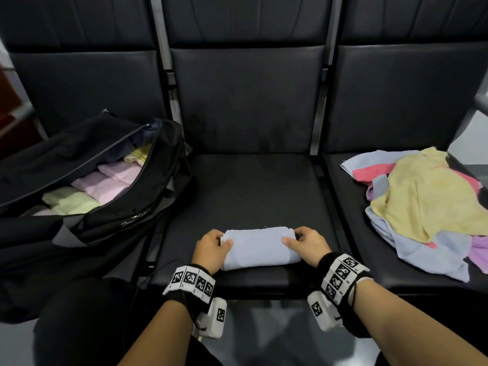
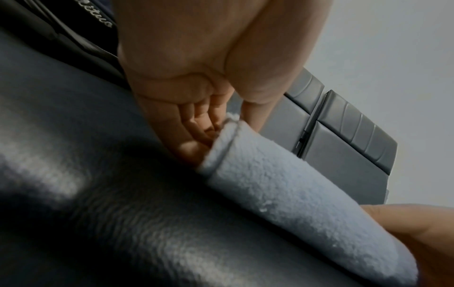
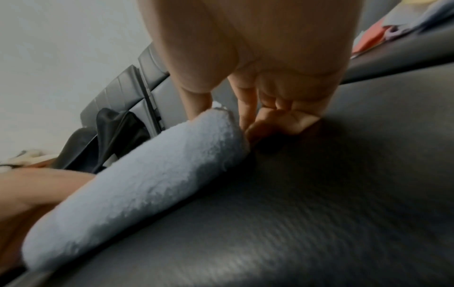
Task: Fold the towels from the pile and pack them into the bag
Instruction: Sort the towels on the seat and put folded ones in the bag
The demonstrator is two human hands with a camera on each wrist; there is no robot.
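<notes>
Seats (image 1: 245, 180) black, three in a row | bag (image 1: 87, 178) on left seat, unzipped, folded pastel towels inside | pile (image 1: 427, 204) of loose towels on right seat | pale blue towel (image 1: 260, 248) folded thick, near edge of middle seat | left hand (image 1: 211, 247) and right hand (image 1: 307, 244) each pinch one end

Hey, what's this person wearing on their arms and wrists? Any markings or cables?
Both forearms are bare, with no sleeves. The left wrist and right wrist each carry a black band ringed with white blocks bearing black square-pattern tags, and a white camera box hangs beneath each. A thin black cable trails off near the left band.
</notes>
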